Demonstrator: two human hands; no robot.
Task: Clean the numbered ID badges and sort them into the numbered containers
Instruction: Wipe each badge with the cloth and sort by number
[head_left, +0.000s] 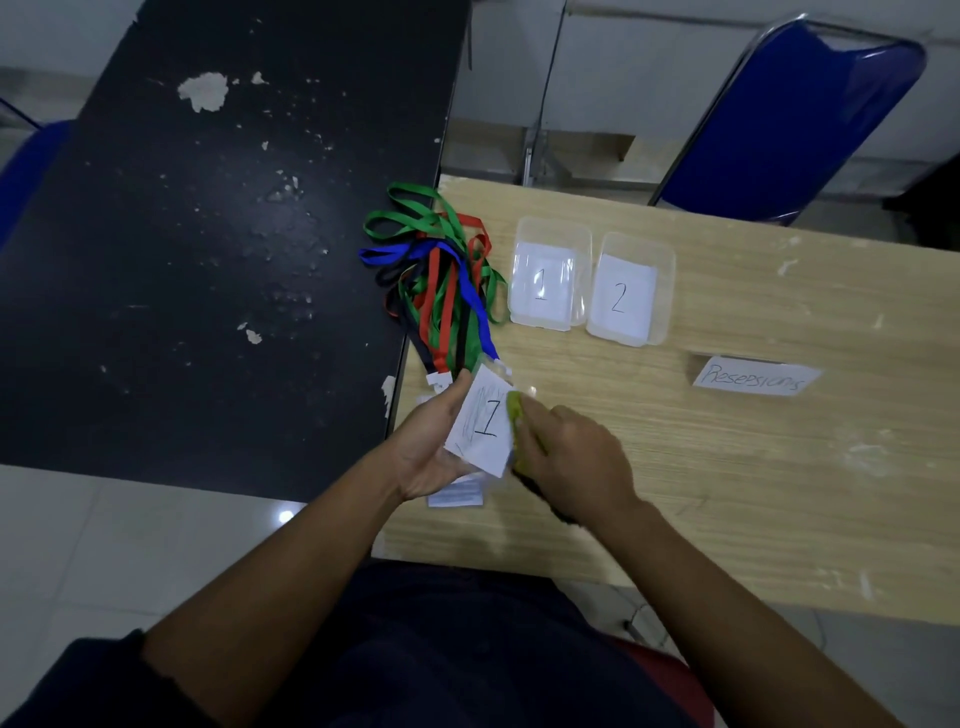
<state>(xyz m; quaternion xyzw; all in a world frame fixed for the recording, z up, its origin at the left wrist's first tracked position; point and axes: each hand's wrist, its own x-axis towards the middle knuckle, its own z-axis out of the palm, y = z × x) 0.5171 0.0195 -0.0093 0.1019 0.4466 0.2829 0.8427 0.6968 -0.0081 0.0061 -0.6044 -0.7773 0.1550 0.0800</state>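
Left hand (431, 441) grasps the badge marked 1 (485, 423) above the desk's (727, 467) near left corner; right hand (571, 457) clutches a yellow-green sponge (517, 410) against its right edge. Behind stand container 1 (551, 224) and container 2 (640, 242).

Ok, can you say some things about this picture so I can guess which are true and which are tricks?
1. The left hand holds a badge with a 1 on it. True.
2. The right hand rubs the badge with a blue towel. False: it holds a yellow-green sponge.
3. The container marked 2 stands left of the container marked 1. False: it stands to the right of it.
4. A pile of coloured lanyards lies left of the containers. True.
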